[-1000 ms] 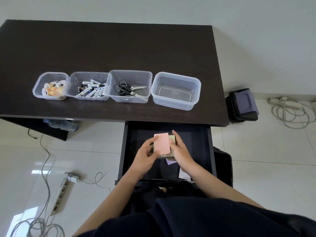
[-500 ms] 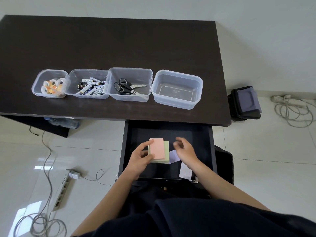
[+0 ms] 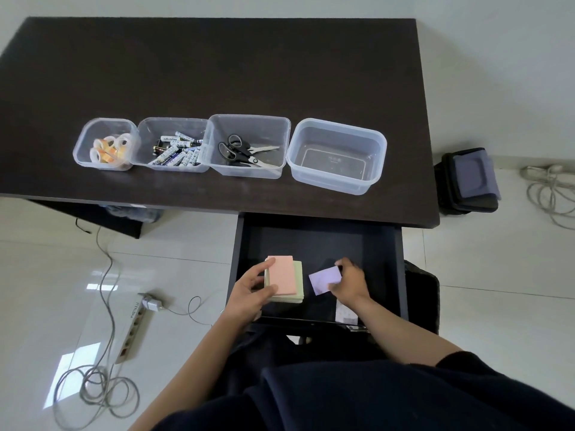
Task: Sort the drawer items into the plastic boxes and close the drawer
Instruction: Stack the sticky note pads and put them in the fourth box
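Pink pad (image 3: 281, 274): stacked on green pad (image 3: 298, 283), gripped by left hand (image 3: 249, 290) over the open drawer (image 3: 401, 269), likely gathered for one trip.
Purple note (image 3: 325, 279): pinched by right hand (image 3: 350, 281), fingers curled.
Empty box (image 3: 337, 155): probably reserved for paper.

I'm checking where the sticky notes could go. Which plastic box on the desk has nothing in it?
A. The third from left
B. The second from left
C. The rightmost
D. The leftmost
C: the rightmost box shows only its bare clear bottom, while the other three hold tape rolls, batteries and scissors.
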Motion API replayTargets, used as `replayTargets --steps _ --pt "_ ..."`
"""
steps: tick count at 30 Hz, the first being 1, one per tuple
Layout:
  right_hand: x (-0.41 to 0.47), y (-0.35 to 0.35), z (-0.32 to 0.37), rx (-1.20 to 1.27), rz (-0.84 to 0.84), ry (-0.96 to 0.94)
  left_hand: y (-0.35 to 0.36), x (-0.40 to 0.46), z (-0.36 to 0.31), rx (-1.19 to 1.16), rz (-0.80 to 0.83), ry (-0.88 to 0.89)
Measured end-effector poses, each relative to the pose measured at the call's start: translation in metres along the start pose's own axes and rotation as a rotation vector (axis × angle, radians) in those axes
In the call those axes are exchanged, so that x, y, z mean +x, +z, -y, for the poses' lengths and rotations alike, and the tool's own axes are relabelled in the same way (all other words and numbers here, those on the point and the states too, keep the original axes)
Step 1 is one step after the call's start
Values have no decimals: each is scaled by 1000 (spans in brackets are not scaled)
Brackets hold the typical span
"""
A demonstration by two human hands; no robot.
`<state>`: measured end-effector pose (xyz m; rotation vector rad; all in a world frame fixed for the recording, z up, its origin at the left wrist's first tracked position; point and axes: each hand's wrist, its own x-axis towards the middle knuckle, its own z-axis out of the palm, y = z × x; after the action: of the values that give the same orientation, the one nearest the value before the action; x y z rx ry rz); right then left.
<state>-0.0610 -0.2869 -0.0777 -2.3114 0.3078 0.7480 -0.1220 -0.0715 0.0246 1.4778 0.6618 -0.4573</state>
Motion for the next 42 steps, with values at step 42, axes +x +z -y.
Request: replayTargets --steps 42 --pt "-67 -23 79 451 -30 -302 24 2 -15 -200 131 119"
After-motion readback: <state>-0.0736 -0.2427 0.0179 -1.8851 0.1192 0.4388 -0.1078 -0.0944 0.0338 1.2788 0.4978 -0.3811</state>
